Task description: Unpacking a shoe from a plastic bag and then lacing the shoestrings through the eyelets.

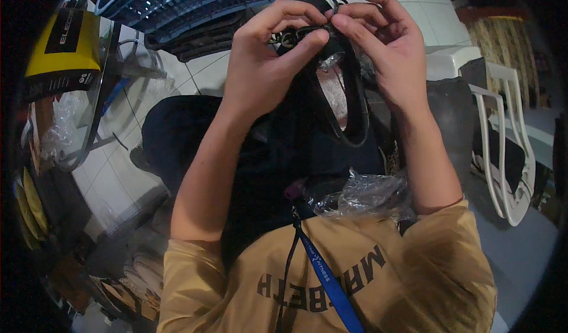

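Both hands are raised close together over my lap, at the top of the view. My left hand pinches a bunched thin black cord or strap between thumb and fingers. Thumb and forefinger of my right hand close on another part of it, where a small black loop sticks up. Below the fingertips hangs what looks like a black shoe, with a pale shiny inside and a dark rim. Clear plastic shows near its top. The exact spot being gripped is partly hidden by the fingers.
A blue plastic crate stands ahead. Crumpled clear plastic lies on my lap, near my blue lanyard. At left is a yellow and black box by a metal frame; several shoes lie lower left. A white chair is at right.
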{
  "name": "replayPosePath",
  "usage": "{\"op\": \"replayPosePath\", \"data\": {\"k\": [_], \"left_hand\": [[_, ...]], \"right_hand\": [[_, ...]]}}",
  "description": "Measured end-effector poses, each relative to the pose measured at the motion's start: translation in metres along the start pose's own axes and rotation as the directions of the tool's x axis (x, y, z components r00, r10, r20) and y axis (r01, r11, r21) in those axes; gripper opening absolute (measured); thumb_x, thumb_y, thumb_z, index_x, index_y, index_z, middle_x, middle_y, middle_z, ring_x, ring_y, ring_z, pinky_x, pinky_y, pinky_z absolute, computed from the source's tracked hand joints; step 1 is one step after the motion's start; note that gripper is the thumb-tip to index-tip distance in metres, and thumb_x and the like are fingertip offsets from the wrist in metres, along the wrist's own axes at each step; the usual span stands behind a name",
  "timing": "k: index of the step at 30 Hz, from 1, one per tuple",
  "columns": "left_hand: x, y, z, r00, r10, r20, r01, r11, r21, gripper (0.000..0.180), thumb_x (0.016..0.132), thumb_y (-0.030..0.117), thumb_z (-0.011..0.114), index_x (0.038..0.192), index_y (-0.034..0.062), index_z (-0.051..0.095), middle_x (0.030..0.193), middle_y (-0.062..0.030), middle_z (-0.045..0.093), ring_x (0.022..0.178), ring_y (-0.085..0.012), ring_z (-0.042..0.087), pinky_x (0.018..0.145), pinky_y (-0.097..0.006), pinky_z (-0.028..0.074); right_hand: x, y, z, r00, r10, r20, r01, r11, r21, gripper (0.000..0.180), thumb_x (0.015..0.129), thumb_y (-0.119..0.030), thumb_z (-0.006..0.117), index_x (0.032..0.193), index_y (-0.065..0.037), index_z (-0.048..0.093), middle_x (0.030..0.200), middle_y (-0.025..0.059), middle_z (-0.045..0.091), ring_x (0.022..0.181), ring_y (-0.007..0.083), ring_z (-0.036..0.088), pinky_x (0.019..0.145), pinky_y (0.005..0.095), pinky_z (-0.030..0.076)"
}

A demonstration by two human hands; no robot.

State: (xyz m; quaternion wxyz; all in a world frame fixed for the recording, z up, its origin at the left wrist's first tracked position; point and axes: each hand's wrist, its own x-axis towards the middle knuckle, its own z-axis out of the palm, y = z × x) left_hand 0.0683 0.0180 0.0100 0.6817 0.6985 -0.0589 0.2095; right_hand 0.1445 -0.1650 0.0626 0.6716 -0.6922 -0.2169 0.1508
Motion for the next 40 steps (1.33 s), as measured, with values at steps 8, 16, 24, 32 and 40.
{"op": "replayPosePath", "data": {"k": [8,16,24,32,40], "left_hand": [[0.002,-0.002,-0.006,0.996,0.058,0.075,-0.056,0.998,-0.023,0.02,0.1,0.008,0.077,0.118,-0.0007,0.073,0.111,-0.0037,0.076,0.105,-0.0097,0.069,0.093,-0.026,0.054],[0.002,-0.002,-0.013,0.982,0.138,0.127,-0.17,0.939,0.299,0.019,0.099,0.009,0.078,0.115,-0.001,0.079,0.11,-0.0081,0.079,0.106,-0.0153,0.072,0.096,-0.03,0.054],[0.005,-0.003,-0.019,0.981,0.175,0.082,-0.187,0.968,0.167,0.021,0.099,0.008,0.076,0.118,0.0016,0.08,0.109,-0.009,0.078,0.105,-0.0165,0.07,0.096,-0.031,0.052],[0.006,0.007,-0.026,0.991,0.036,0.132,-0.067,0.967,0.244,0.019,0.099,0.013,0.075,0.114,0.0016,0.08,0.108,-0.0067,0.077,0.097,-0.015,0.068,0.087,-0.029,0.051],[0.001,-0.002,-0.022,0.992,-0.049,0.116,0.05,0.999,0.002,0.02,0.113,0.019,0.054,0.123,0.0055,0.065,0.108,0.0004,0.065,0.092,-0.0095,0.054,0.084,-0.025,0.045]], "right_hand": [[0.003,-0.018,0.013,0.997,0.061,-0.055,-0.059,0.997,0.049,0.039,0.099,-0.002,0.077,0.134,0.004,0.059,0.105,0.0064,0.073,0.099,0.0107,0.071,0.091,0.0251,0.058],[0.021,-0.006,0.008,0.999,0.042,-0.003,-0.043,0.998,-0.047,0.04,0.099,-0.002,0.077,0.134,0.002,0.059,0.101,0.0053,0.073,0.098,0.0103,0.071,0.091,0.0257,0.058],[0.002,-0.002,-0.008,0.996,-0.071,0.045,0.076,0.987,-0.142,0.043,0.098,-0.01,0.079,0.137,0.0,0.067,0.122,0.0084,0.075,0.116,0.0155,0.069,0.105,0.0304,0.052],[-0.029,-0.011,-0.018,0.961,-0.21,0.181,0.277,0.776,-0.567,0.049,0.09,-0.015,0.086,0.135,-0.004,0.069,0.131,0.0105,0.072,0.124,0.0228,0.068,0.11,0.0357,0.05],[-0.001,-0.014,-0.022,0.932,-0.15,0.329,0.337,0.692,-0.638,0.057,0.099,-0.01,0.07,0.154,-0.014,0.059,0.164,0.013,0.051,0.152,0.0305,0.047,0.125,0.0419,0.036]]}}
